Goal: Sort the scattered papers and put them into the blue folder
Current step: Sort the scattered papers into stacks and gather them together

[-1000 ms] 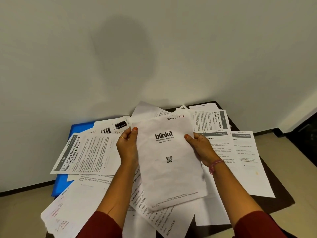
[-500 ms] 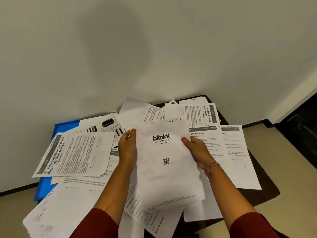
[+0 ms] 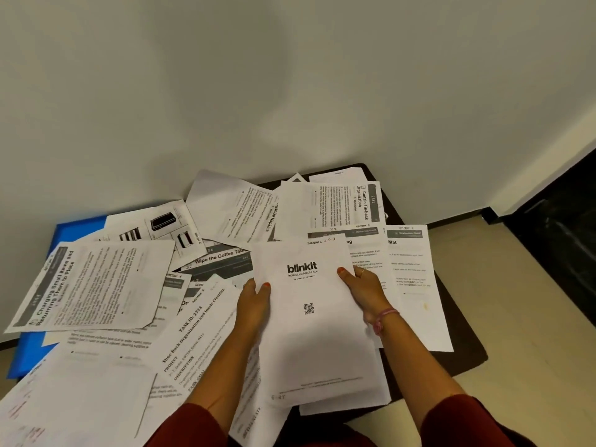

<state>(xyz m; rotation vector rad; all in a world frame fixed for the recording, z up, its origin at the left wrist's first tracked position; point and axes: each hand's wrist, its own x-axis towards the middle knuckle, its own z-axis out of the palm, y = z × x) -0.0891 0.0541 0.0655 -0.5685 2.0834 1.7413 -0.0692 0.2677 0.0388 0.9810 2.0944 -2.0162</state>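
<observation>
Hands on one sheet: my left hand pinches the left edge of the blinkit sheet, thumb on top, and my right hand pinches its right edge the same way. Sheet sits face up just above the scattered papers, which cover most of the dark table. Blue folder lies at the far left under those papers, only its left edge and top corner showing. Page titled Curtain Tie-back Organization lies near the wall. Pink band on my right wrist.
</observation>
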